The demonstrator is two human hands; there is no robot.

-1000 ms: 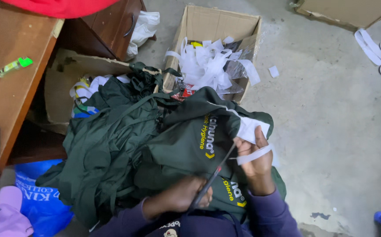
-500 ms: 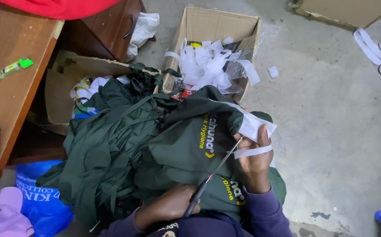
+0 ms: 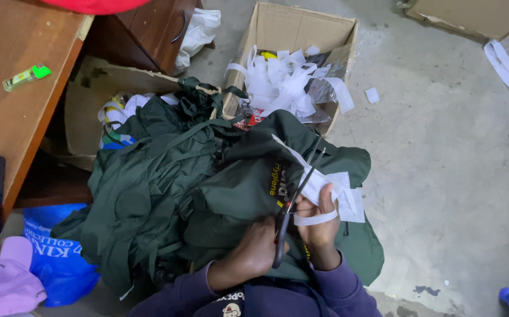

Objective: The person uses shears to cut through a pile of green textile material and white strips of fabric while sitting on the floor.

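My left hand (image 3: 253,253) grips dark-handled scissors (image 3: 292,202), whose blades point up and away along a white strip (image 3: 332,189) on a dark green garment (image 3: 240,188) lying in my lap. My right hand (image 3: 318,226) pinches that white strip beside the blades, with a loop of it across the fingers. The garment bears yellow print near the scissors. More dark green garments (image 3: 149,194) are heaped to the left of it.
An open cardboard box (image 3: 301,26) at the far centre holds several loose white strips. A wooden desk (image 3: 14,117) with a green lighter stands at left, above a blue bag (image 3: 55,258) and pink cloth. Bare concrete floor (image 3: 454,176) lies to the right.
The scissors have swung more upright and moved further up along the white strip. My right hand has shifted slightly left with the strip, and my left hand has come closer to it.
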